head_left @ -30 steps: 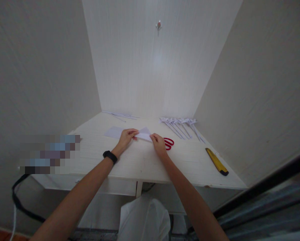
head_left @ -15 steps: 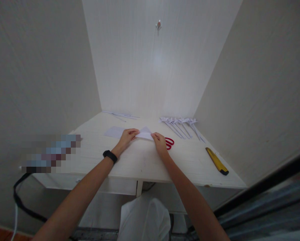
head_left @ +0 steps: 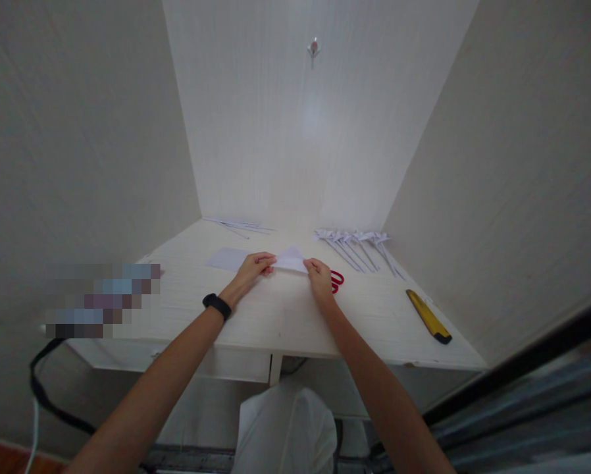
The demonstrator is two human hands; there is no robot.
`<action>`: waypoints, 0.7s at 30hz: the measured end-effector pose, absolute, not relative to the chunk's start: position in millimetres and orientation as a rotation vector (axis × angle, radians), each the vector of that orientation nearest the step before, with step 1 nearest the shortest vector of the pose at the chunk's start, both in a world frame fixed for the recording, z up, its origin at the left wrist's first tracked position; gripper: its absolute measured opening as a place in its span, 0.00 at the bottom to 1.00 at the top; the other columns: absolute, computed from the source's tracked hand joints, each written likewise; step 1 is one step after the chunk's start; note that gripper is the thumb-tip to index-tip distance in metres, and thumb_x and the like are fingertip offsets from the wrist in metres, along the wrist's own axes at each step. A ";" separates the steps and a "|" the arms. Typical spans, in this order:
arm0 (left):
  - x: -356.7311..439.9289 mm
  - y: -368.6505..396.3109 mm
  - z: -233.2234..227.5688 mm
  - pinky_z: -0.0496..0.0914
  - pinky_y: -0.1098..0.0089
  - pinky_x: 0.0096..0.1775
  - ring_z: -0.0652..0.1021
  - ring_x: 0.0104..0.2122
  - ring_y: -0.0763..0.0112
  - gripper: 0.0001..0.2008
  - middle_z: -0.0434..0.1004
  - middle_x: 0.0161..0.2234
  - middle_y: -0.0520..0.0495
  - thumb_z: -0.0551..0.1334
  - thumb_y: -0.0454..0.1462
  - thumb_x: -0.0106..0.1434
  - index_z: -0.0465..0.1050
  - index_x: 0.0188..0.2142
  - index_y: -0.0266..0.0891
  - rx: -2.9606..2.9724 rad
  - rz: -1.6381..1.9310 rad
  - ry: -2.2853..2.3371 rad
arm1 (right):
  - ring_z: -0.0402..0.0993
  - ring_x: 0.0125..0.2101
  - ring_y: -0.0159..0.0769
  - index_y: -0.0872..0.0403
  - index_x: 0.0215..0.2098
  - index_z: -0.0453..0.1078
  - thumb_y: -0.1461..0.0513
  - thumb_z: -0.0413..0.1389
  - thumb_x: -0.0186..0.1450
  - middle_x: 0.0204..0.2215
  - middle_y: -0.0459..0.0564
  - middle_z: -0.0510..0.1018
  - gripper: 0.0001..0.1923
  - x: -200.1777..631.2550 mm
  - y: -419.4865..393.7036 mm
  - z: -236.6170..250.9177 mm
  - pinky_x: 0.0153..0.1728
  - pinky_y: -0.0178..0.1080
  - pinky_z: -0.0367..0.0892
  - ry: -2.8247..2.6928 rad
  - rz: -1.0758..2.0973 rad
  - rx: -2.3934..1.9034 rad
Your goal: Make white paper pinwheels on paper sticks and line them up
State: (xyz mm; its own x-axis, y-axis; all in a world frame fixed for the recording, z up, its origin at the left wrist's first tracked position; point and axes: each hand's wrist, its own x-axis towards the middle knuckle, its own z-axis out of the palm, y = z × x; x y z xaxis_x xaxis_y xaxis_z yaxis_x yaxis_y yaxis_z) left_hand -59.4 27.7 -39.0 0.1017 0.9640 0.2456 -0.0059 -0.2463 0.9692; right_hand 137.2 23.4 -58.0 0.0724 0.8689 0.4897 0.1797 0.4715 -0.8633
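Observation:
A white sheet of paper folded into a triangle (head_left: 290, 259) lies on the white table (head_left: 276, 322). My left hand (head_left: 251, 268) pinches its left end, and a black band sits on that wrist. My right hand (head_left: 319, 275) pinches the right end. Both hands press the paper against the tabletop. Red-handled scissors (head_left: 335, 280) lie right behind my right hand, partly hidden by it. A flat white sheet (head_left: 226, 258) lies to the left of my left hand.
A row of several folded white paper pieces (head_left: 357, 247) lies at the back right. Thin paper strips (head_left: 239, 226) lie at the back left. A yellow and black utility knife (head_left: 428, 316) sits near the right edge. Walls enclose the table on three sides.
My right hand has slid a little to the right and farther back along the paper's edge. The left hand has barely moved.

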 end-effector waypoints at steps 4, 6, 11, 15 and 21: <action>-59.3 26.5 -36.2 0.63 0.73 0.24 0.68 0.18 0.76 0.09 0.72 0.17 0.51 0.68 0.40 0.48 0.73 0.23 0.35 1.449 1.292 0.983 | 0.60 0.23 0.31 0.53 0.21 0.64 0.53 0.52 0.59 0.19 0.41 0.63 0.14 139.2 24.4 -58.9 0.25 0.32 0.56 -1.388 0.671 -0.971; -60.3 25.9 -35.2 0.63 0.73 0.24 0.69 0.18 0.75 0.09 0.72 0.17 0.51 0.68 0.38 0.48 0.73 0.20 0.35 1.448 1.293 0.984 | 0.61 0.23 0.30 0.53 0.22 0.65 0.54 0.53 0.59 0.20 0.41 0.65 0.13 139.3 24.0 -58.5 0.25 0.32 0.57 -1.374 0.685 -0.953; -65.3 28.4 -39.0 0.64 0.72 0.24 0.70 0.18 0.75 0.09 0.74 0.18 0.50 0.68 0.39 0.49 0.73 0.21 0.35 1.386 1.376 1.004 | 0.67 0.24 0.31 0.53 0.49 0.65 0.52 0.49 0.63 0.25 0.44 0.72 0.20 135.4 21.0 -56.8 0.27 0.33 0.63 -1.371 0.758 -0.860; -67.3 32.0 -44.0 0.65 0.73 0.26 0.70 0.19 0.76 0.10 0.74 0.20 0.51 0.67 0.41 0.50 0.73 0.24 0.35 1.279 1.486 1.013 | 0.76 0.35 0.36 0.50 0.67 0.41 0.49 0.49 0.65 0.50 0.59 0.74 0.38 130.0 14.6 -54.9 0.32 0.36 0.69 -1.483 0.819 -0.767; -62.2 29.3 -44.7 0.69 0.72 0.29 0.74 0.22 0.75 0.13 0.77 0.23 0.48 0.69 0.43 0.49 0.73 0.26 0.34 1.216 1.454 0.938 | 0.58 0.61 0.44 0.47 0.66 0.52 0.45 0.47 0.66 0.64 0.55 0.58 0.33 125.8 4.3 -54.1 0.55 0.49 0.62 -2.010 0.648 -0.692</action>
